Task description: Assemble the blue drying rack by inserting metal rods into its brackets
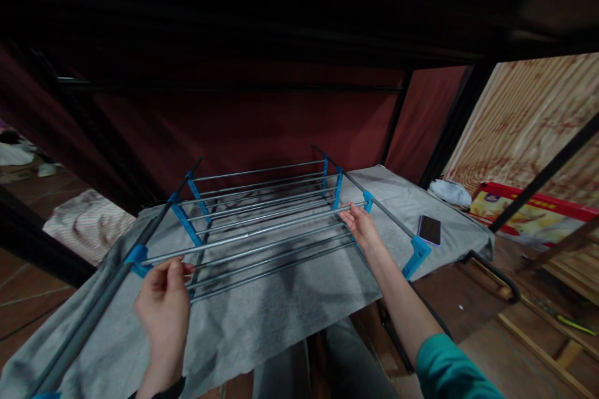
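A rack of grey metal tubes point(248, 235) joined by blue plastic connectors point(184, 222) lies across a grey cloth. My left hand point(165, 299) has its fingers closed on the left end of the nearest upper cross tube, beside a blue connector point(136, 257). Near the right end of that same tube, my right hand point(359, 223) pinches it close to another blue connector point(368, 201). Long side tubes run along both sides of the rack. At the right, the near side tube carries an angled blue connector point(416, 254) that no hand touches.
The grey cloth point(281, 318) covers the work surface. A phone point(429, 230) lies on it at the right. Black metal posts point(461, 118) and a dark red panel point(243, 124) stand around it. A red and yellow box point(528, 215) and wooden pieces point(538, 340) are farther right.
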Demonstrator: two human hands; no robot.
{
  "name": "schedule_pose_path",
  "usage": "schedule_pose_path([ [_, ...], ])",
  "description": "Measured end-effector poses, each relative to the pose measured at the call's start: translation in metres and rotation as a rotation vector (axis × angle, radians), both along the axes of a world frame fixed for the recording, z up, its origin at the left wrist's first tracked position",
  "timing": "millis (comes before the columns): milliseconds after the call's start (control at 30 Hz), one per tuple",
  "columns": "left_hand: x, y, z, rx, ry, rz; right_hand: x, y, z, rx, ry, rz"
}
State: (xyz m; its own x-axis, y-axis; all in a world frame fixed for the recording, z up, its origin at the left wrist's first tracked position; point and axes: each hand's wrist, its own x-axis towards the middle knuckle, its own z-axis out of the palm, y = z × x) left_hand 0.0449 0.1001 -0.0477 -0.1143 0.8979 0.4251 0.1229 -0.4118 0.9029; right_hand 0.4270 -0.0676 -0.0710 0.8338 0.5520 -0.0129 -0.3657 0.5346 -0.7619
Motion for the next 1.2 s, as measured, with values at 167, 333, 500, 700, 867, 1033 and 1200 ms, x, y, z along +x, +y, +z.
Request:
schedule_pose_path([
  [167,0.015,-0.003,0.022,0.495,0.574,-0.033,-0.001,0.000,0.003,0.006,0.002,0.009],
  [333,0.050,0.013,0.025,0.679,0.866,-0.260,-0.001,0.000,0.004,0.009,-0.006,-0.002],
  [500,0.071,0.027,0.015,0.709,1.032,-0.396,-0.002,0.001,0.004,0.019,-0.010,-0.005],
  [700,0.071,0.033,0.012,0.724,1.045,-0.404,-0.001,-0.007,-0.005,-0.099,-0.108,-0.012],
  [867,0.071,0.030,0.016,0.731,1.063,-0.390,0.008,-0.028,-0.020,-0.348,-0.381,-0.532],
  [1033,0.071,0.028,0.016,0.716,1.006,-0.402,0.018,-0.032,-0.017,-0.421,-0.568,-0.631],
  [1200,0.070,0.028,0.014,0.718,1.049,-0.404,0.021,-0.019,-0.013,-0.314,-0.584,-0.527],
])
